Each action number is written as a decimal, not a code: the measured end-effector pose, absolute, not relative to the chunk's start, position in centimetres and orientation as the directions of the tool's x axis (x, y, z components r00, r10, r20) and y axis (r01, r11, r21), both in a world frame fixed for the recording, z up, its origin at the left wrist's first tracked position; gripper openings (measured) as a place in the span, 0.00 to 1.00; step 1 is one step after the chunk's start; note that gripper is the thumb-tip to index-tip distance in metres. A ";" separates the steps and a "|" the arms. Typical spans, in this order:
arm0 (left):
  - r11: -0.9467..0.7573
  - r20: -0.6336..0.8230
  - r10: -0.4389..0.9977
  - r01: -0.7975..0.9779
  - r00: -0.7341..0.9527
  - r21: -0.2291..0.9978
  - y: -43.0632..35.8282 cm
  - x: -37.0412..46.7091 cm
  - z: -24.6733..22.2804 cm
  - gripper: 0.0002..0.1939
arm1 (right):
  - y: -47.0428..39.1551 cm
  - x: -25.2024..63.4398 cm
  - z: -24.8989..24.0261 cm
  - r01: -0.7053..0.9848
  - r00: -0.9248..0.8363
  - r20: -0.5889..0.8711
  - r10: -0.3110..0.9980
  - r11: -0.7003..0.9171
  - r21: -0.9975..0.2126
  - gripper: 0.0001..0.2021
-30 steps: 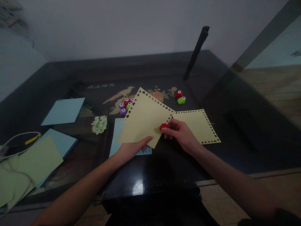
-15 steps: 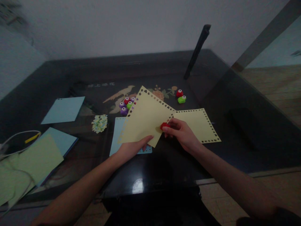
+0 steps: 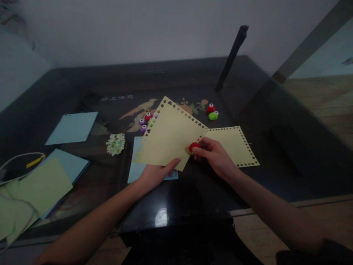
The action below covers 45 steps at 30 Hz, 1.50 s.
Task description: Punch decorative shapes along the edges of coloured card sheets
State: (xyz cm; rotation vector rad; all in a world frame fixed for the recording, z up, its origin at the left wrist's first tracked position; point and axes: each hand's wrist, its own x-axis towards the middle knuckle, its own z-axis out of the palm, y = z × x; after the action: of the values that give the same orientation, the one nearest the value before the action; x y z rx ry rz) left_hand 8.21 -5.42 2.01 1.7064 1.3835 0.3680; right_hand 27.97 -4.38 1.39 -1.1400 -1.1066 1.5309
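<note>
A sheet of pale yellow paper (image 3: 172, 134) is raised over the table, with shaped holes punched along three of its edges. My left hand (image 3: 158, 173) grips its lower part, thumb on top and fingers beneath. Pinched in my right hand (image 3: 213, 152) is a small red craft punch (image 3: 194, 147), which sits at the sheet's right edge. Whether the paper lies inside the punch's slot is hidden by the fingers. Under the held sheet lies a light blue sheet (image 3: 135, 162), and to the right another punched yellow sheet (image 3: 227, 143), partly covered by my right hand.
Several purple, red and green punches (image 3: 143, 123) stand behind the sheet. A red punch (image 3: 211, 108) and a green punch (image 3: 213, 115) stand farther right. Paper cut-outs (image 3: 116, 144) form a pile on the left, near a blue sheet (image 3: 73, 127), stacked yellow paper (image 3: 46, 187) and a white cable (image 3: 20, 154).
The held yellow sheet has tilted slightly, its left corner rising and shifting left. My right hand and the red punch have barely moved along its right edge.
</note>
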 end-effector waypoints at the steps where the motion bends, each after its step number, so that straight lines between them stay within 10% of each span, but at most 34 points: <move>1: 0.019 -0.299 0.894 0.638 0.334 0.770 -5.5 8.2 2.0 0.23 | -4.4 28.0 1.4 -0.141 -0.166 -0.167 0.972 -0.192 -0.971 0.12; 45: 0.131 -0.393 0.883 0.669 0.257 0.732 -5.7 8.6 2.8 0.28 | -4.6 27.5 1.8 -0.153 -0.172 -0.186 0.967 -0.213 -0.965 0.11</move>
State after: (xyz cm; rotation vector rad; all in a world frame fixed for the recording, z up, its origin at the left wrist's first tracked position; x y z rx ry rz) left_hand 8.55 -5.66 2.77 1.5990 1.4753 0.2898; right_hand 27.51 -4.65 1.77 -1.1450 -1.0895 1.5506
